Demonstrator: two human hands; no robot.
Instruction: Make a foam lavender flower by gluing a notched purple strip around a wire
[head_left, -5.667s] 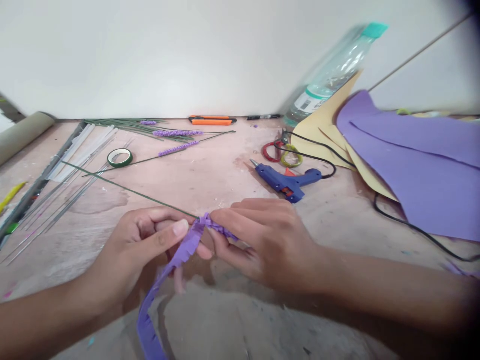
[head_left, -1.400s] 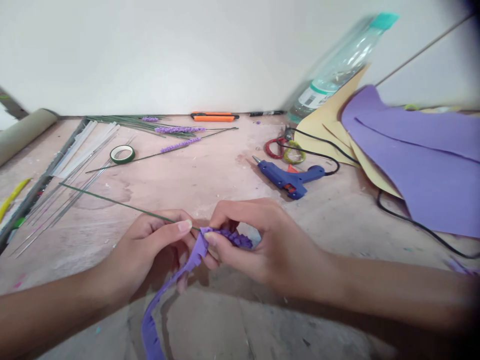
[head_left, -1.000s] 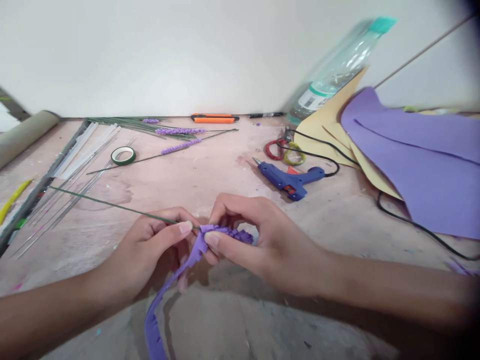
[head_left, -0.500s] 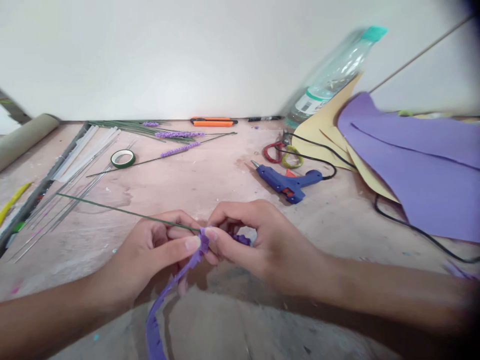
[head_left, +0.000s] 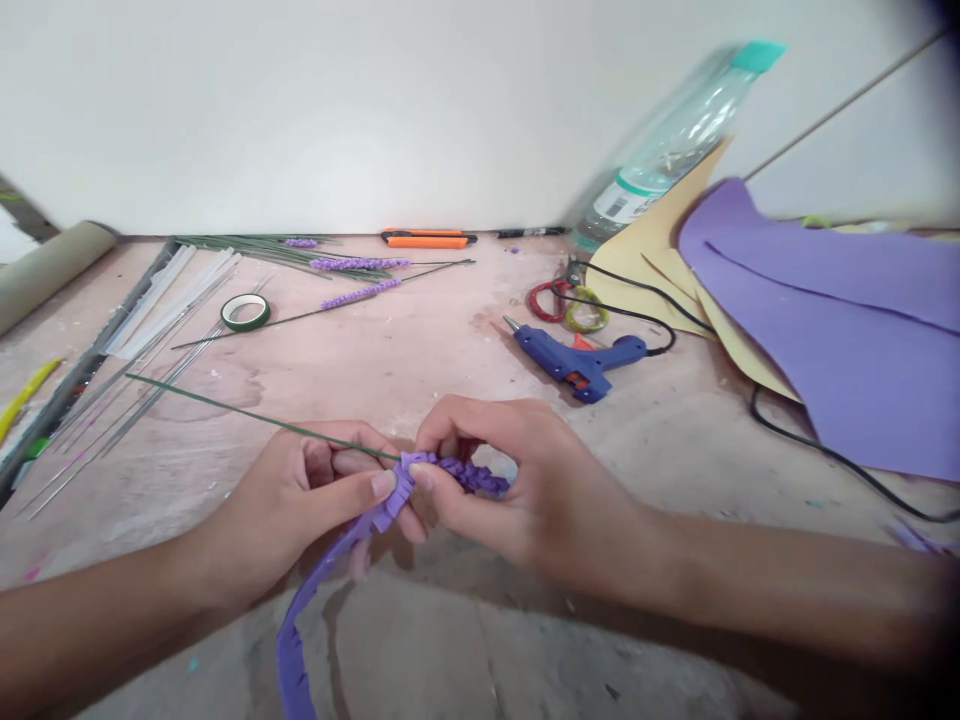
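Note:
Close together above the table, both hands work on one purple flower stem. My left hand (head_left: 322, 510) pinches a fringed purple strip (head_left: 296, 640) between thumb and fingers; its loose tail hangs down toward the front edge of view. A thin green stem wire (head_left: 225, 405) runs from the pinch out to the upper left. My right hand (head_left: 510, 480) is closed at the wrapped flower head (head_left: 472, 475), thumb and forefinger at the spot where strip and wire meet. The curled purple petals show through the gap in its fingers. The fingertips partly hide the joint.
A blue glue gun (head_left: 577, 362) with a black cord lies beyond my right hand, near scissors (head_left: 566, 303). Purple sheets (head_left: 840, 340) and a bottle (head_left: 660, 160) stand at right. Green tape (head_left: 245, 313), finished purple stems (head_left: 360, 264) and an orange cutter (head_left: 429, 239) lie behind.
The purple strip has turned at the pinch, so its fringe shows wider, and more of the flower head is visible. The green wire's far end has shifted slightly right and up.

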